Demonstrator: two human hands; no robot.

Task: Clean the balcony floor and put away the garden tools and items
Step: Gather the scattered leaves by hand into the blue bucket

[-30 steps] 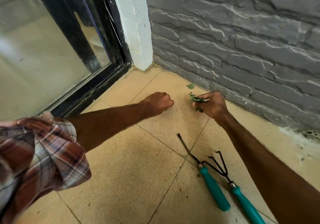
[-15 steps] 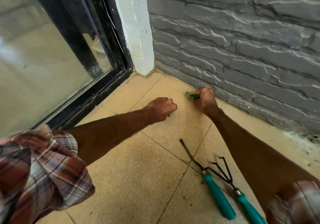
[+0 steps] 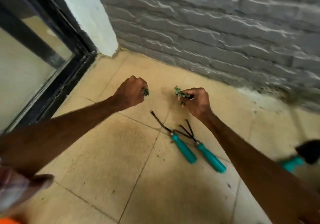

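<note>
Side by side on the floor [image 3: 107, 163], out from its back corner: weeder [image 3: 184, 150] left of rake [image 3: 211, 159]. Third tool [image 3: 291, 162] farther right.

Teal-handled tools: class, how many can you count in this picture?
3. A weeder lies on the floor; a claw rake lies just right of it; a third tool, blurred, peeks out beyond the right arm at the picture's edge. Others may be hidden.

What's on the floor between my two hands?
Only bare floor tile lies between the left hand and right hand in the head view; both grip leaf scraps.
</note>
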